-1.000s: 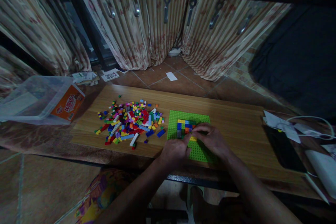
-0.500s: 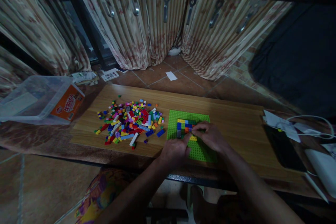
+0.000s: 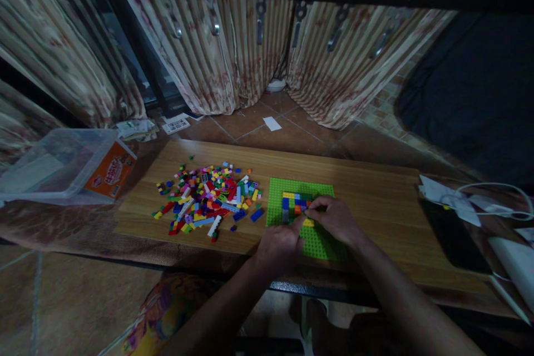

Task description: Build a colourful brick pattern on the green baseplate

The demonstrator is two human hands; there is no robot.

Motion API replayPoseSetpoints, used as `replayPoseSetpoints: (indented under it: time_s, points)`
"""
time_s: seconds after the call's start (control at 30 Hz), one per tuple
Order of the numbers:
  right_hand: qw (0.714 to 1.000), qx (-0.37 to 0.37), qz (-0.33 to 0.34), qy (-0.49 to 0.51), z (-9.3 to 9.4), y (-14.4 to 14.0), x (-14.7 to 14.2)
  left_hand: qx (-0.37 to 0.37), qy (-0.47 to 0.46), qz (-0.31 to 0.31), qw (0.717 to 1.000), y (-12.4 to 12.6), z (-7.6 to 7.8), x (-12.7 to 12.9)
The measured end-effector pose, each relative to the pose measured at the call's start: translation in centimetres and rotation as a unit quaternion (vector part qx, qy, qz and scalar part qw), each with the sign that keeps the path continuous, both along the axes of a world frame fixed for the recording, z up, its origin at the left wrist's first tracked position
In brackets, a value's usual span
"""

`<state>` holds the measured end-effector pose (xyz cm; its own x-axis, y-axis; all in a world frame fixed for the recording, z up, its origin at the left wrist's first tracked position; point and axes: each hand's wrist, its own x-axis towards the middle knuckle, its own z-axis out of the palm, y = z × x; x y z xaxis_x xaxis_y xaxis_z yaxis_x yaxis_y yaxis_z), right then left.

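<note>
A green studded baseplate [image 3: 321, 247] lies in front of me, with several bricks built up on it. Among them are a blue brick [image 3: 285, 203], a grey brick [image 3: 285, 216], an orange brick [image 3: 297, 209] and a yellow brick [image 3: 308, 223]. Over the built bricks, the fingertips of my right hand [image 3: 331, 218] are pinched together; whatever sits between them is too small to make out. My left hand [image 3: 278, 242] rests low over the plate's left part, fingers curled, its thumb and index tips meeting the right fingertips. What those tips grip is hidden.
Left of the plate spreads a pile of loose coloured bricks [image 3: 214, 194] on the wooden board [image 3: 375, 206]. A clear plastic box [image 3: 54, 194] with an orange label stands at far left. At the right lie a black tablet-like slab [image 3: 453, 239], papers and a white cable [image 3: 496, 184].
The whole view has shifted slightly, with the scene sitting a little lower. Both hands stay over the same bricks, their fingertips still together with only slight movement.
</note>
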<state>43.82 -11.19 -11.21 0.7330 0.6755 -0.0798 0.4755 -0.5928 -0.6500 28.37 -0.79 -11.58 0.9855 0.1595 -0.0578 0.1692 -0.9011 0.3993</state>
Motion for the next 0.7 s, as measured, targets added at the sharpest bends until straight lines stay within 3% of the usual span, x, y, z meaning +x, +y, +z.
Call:
replayPoseSetpoints:
  time_s: [0.43,0.7]
  points:
    - [1.000,0.002,0.003,-0.003,-0.2,0.1,-0.2,0.088,-0.031,-0.022,0.995,-1.7,-0.4,0.3]
    - [0.999,-0.013,0.031,0.006,-0.3,-0.2,0.5,0.088,-0.059,-0.015,0.994,-2.2,-0.3,0.2]
